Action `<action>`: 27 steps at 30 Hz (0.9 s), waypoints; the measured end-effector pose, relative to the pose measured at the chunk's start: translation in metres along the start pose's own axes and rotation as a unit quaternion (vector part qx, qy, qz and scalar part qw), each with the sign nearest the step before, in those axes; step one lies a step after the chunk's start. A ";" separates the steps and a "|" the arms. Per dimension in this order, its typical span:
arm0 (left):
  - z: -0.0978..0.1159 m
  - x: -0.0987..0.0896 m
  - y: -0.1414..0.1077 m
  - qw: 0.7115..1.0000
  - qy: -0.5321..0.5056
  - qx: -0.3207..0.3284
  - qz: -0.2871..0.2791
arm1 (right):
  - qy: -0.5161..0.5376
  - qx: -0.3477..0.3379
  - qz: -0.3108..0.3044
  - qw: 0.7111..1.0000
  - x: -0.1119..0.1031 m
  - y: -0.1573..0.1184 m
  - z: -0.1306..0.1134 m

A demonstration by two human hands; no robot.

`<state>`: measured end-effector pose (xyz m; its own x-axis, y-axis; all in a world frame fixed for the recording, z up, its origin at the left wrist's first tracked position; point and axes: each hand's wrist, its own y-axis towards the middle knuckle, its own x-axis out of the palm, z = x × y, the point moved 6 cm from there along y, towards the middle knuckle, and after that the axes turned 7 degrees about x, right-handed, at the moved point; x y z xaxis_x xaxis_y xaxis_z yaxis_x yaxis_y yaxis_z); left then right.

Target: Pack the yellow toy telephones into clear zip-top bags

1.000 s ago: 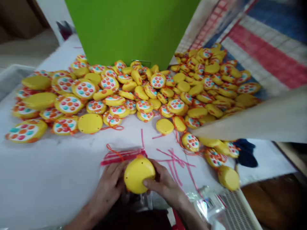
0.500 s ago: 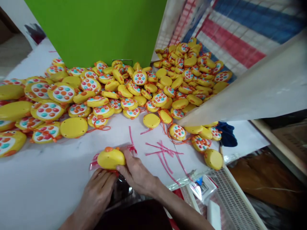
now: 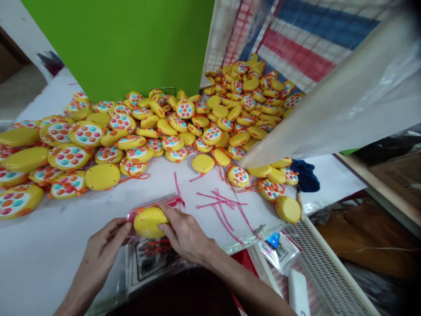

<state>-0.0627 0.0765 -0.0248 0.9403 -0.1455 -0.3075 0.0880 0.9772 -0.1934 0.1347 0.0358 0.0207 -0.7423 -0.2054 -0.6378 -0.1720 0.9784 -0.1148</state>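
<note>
Yellow toy (image 3: 148,222): near edge of white table (image 3: 49,245), back side up, partly inside a clear plastic bag (image 3: 154,206). Right hand (image 3: 186,235) closed on the toy's right side; left hand (image 3: 105,241) with fingertips at the bag's left edge, fingers loosely open. Loose pink strips (image 3: 223,206) just right of the hands. Heap of yellow toys (image 3: 158,127) across the far table. Green panel (image 3: 131,44) behind the heap. Striped sack (image 3: 296,39), far right, holds more of the toys. White slotted basket (image 3: 315,263), near right.

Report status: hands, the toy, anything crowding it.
Right hand grips yellow toy; left hand touches its clear bag. Toy at table edge. Pink ties lie beside; toy pile behind.
</note>
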 end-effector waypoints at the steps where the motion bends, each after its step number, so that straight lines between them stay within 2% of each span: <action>1: -0.003 0.007 0.002 0.999 -0.033 -0.014 -0.017 | -0.016 -0.004 0.000 1.000 0.000 0.000 0.000; 3: -0.009 0.020 0.004 0.995 -0.071 -0.031 -0.055 | -0.051 -0.009 -0.001 0.999 -0.003 0.000 0.001; 4: -0.010 0.023 0.005 0.995 -0.079 -0.033 -0.054 | -0.071 -0.012 -0.009 0.997 -0.004 0.000 0.002; 7: -0.007 0.029 0.005 0.995 -0.092 -0.029 -0.039 | -0.147 -0.033 -0.074 0.986 -0.002 0.001 0.002; 9: -0.002 0.035 0.002 0.990 -0.126 -0.035 -0.051 | -0.183 -0.051 -0.123 0.974 0.004 0.001 -0.001; 11: 0.003 0.041 -0.002 0.983 -0.165 -0.046 -0.064 | -0.209 -0.053 -0.135 0.967 0.010 0.002 -0.003; 13: 0.006 0.043 -0.005 0.980 -0.178 -0.053 -0.068 | -0.239 -0.061 -0.088 0.965 0.012 0.004 -0.008; 16: 0.005 0.041 -0.005 0.980 -0.177 -0.047 -0.076 | -0.271 -0.108 -0.004 0.957 0.017 0.004 -0.019; 20: -0.001 0.038 -0.004 0.984 -0.160 -0.019 -0.073 | -0.266 -0.141 -0.040 0.953 0.034 0.008 -0.017; 22: 0.000 0.036 -0.005 0.988 -0.144 -0.001 -0.059 | -0.264 -0.140 -0.043 0.953 0.034 0.010 -0.014; 24: 0.005 0.035 -0.008 0.991 -0.125 0.019 -0.041 | -0.265 -0.143 -0.025 0.953 0.029 0.009 -0.013; 27: 0.015 0.036 -0.012 0.992 -0.116 0.031 -0.028 | -0.229 -0.123 0.040 0.965 0.016 0.008 -0.013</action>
<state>-0.0253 0.0620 -0.0195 0.9832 -0.1668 -0.0743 0.1550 0.9774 -0.1435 0.1134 0.0406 0.0193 -0.4052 -0.0421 -0.9133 -0.3159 0.9439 0.0966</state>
